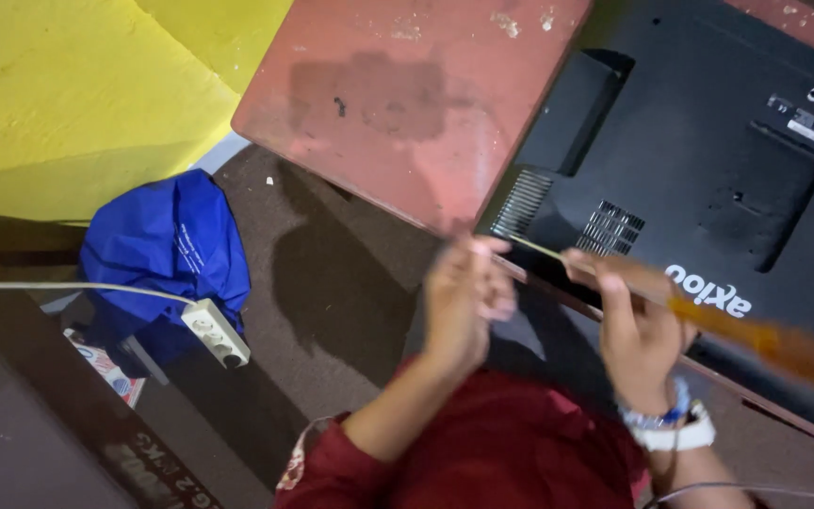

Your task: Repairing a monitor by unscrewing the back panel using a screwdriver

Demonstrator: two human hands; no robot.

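A black monitor (pixel 708 141) lies face down on a reddish-brown table (pixel 398 104), its back panel with vents facing up. My right hand (pixel 628 320) holds a screwdriver with an orange handle (pixel 765 344); its thin metal shaft (pixel 534 247) reaches left toward my left hand. My left hand (pixel 463 297) is closed around the shaft's tip, just in front of the monitor's lower corner. Both hands are blurred by motion. A white band sits on my right wrist. My red sleeves fill the bottom middle.
A blue bag (pixel 167 254) lies on the dark floor at left, with a white power strip (pixel 216 332) and its cable next to it. A yellow wall (pixel 87 85) is at top left. A dark piece of furniture (pixel 40 424) fills the bottom left corner.
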